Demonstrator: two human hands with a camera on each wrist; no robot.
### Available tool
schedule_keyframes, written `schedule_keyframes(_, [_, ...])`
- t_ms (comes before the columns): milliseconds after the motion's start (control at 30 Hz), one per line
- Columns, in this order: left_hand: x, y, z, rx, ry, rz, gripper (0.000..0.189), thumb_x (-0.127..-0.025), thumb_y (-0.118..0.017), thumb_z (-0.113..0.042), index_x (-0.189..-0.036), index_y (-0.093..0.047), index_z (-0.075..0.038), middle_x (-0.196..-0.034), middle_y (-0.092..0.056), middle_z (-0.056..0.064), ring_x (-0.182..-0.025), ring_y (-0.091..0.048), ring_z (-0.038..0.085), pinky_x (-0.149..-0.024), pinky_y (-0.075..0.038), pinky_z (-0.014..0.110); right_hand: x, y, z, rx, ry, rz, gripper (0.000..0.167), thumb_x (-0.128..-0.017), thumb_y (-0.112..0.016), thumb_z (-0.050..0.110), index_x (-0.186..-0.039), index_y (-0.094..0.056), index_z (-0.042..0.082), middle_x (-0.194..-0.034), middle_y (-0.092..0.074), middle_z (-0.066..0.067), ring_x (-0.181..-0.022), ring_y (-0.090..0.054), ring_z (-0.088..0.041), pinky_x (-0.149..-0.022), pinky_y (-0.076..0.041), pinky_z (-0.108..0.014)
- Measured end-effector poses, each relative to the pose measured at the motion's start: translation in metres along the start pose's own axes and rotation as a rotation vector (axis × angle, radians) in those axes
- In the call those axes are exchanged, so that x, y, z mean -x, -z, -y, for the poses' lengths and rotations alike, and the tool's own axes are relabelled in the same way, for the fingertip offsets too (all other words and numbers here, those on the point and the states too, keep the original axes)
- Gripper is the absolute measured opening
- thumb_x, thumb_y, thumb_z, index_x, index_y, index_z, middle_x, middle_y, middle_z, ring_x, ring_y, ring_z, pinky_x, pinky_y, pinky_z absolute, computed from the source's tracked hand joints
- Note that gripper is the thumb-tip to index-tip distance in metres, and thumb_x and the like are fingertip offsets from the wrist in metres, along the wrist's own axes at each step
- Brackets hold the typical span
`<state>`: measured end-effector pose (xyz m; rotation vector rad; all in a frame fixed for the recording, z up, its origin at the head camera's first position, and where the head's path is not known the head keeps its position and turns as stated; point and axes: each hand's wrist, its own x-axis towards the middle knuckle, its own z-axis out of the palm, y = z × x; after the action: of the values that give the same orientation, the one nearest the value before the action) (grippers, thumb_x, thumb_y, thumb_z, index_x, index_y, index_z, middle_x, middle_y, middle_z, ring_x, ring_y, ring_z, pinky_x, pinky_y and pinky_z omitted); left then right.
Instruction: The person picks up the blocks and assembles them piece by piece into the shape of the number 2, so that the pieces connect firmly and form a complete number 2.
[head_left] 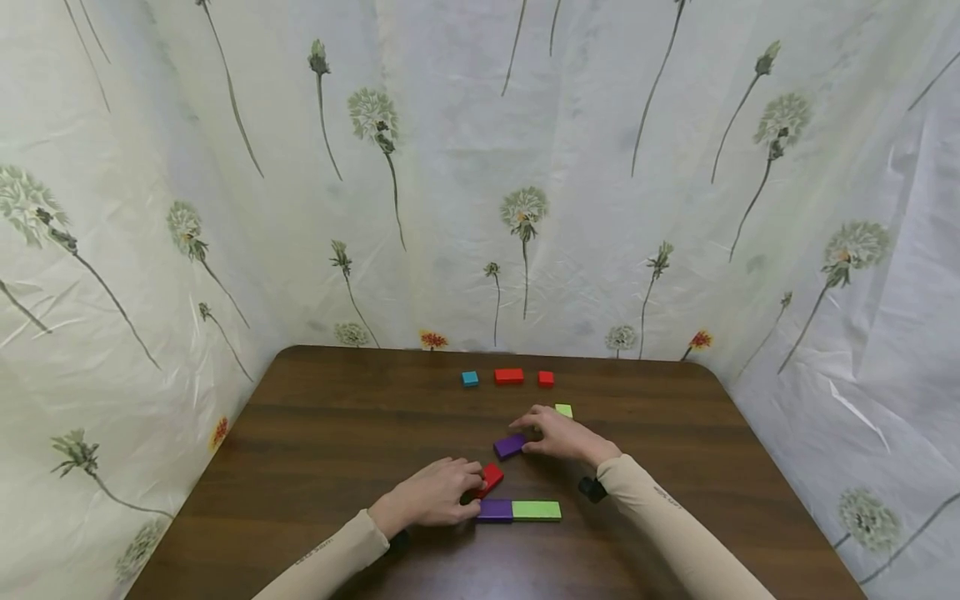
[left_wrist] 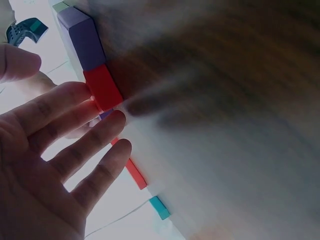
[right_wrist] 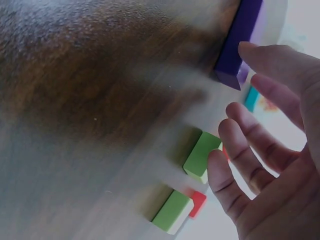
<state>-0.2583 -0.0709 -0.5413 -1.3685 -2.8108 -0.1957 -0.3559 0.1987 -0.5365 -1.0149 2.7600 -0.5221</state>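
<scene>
My left hand (head_left: 438, 492) reaches over a red block (head_left: 492, 476), its fairly straight fingers right at the block's side. The thumb is near the left end of a purple block (head_left: 495, 511), which lies end to end with a light green block (head_left: 536, 511). Farther out, my right hand (head_left: 562, 435) holds the right end of another purple block (head_left: 508, 447) between thumb and index finger. In the right wrist view the thumb (right_wrist: 252, 52) overlaps that block's face, while the other fingers spread loosely. The right hand partly hides a green block (head_left: 564, 410).
Along the table's far edge stand a blue block (head_left: 469, 379), a longer red block (head_left: 509, 377) and a small red block (head_left: 546, 379). Two green blocks, one of them (right_wrist: 172, 210) lower down, show in the right wrist view. A flower-patterned curtain (head_left: 450, 208) surrounds the brown table (head_left: 337, 417).
</scene>
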Motion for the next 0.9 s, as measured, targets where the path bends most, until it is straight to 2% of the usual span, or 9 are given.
schedule_keyframes(233, [-0.0002, -0.0005, 0.0002, 0.005, 0.011, 0.003, 0.035, -0.094, -0.051, -0.040, -0.114, -0.069, -0.018, -0.109, -0.060, -0.006, -0.095, -0.056, 0.009, -0.088, -0.048, 0.031, -0.0002, -0.0036, -0.0027, 0.020, 0.015, -0.006, 0.031, -0.087, -0.071, 0.024, -0.118, -0.069, 0.022, -0.112, -0.061, 0.001, -0.103, -0.057, -0.017, -0.087, -0.049, -0.038])
schedule_keyframes(533, [0.0008, -0.0012, -0.0005, -0.003, -0.002, -0.013, 0.034, -0.094, -0.051, -0.039, -0.113, -0.069, -0.018, -0.107, -0.060, -0.007, -0.094, -0.056, 0.008, -0.085, -0.048, 0.030, -0.0007, -0.0056, -0.0047, 0.043, 0.033, -0.009, 0.031, -0.087, -0.071, 0.022, -0.118, -0.069, 0.021, -0.112, -0.062, 0.000, -0.104, -0.058, -0.018, -0.088, -0.049, -0.039])
schedule_keyframes(900, [0.0024, 0.0007, -0.0012, 0.000, 0.002, -0.010, 0.035, -0.094, -0.052, -0.040, -0.113, -0.070, -0.018, -0.111, -0.061, -0.005, -0.097, -0.057, 0.009, -0.088, -0.048, 0.031, 0.0012, -0.0053, -0.0050, 0.033, 0.047, -0.008, 0.030, -0.088, -0.069, 0.022, -0.118, -0.069, 0.021, -0.113, -0.065, 0.002, -0.110, -0.057, -0.021, -0.092, -0.047, -0.042])
